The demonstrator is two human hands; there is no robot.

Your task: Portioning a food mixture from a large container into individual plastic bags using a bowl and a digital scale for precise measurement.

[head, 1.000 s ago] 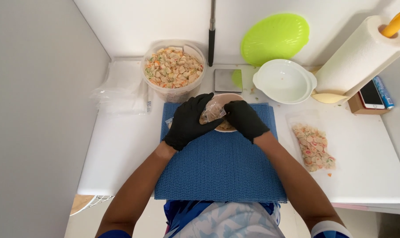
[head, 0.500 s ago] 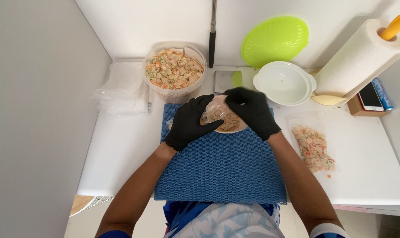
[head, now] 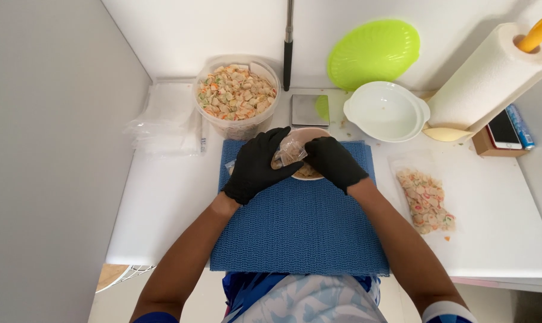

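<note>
Both hands wear black gloves and meet over a small brown bowl (head: 310, 133) at the far edge of a blue mat (head: 301, 221). My left hand (head: 256, 164) and my right hand (head: 333, 161) together grip a small clear plastic bag (head: 290, 149) partly filled with pale snack pieces, held just above the bowl. More of the pieces show in the bowl under the bag. A clear tub (head: 238, 96) full of the same mixed orange, white and green pieces stands just beyond the left hand.
A filled, flat clear bag (head: 426, 200) lies to the right of the mat. Behind stand a small scale (head: 310, 110), a white bowl (head: 384, 110), a green lid (head: 372, 54) and a paper towel roll (head: 486, 81). Empty bags (head: 163, 122) are stacked at left.
The right hand has come back down from the bowl's far rim to the near side. The bag is now pinched between both hands, bunched narrower over the bowl.
</note>
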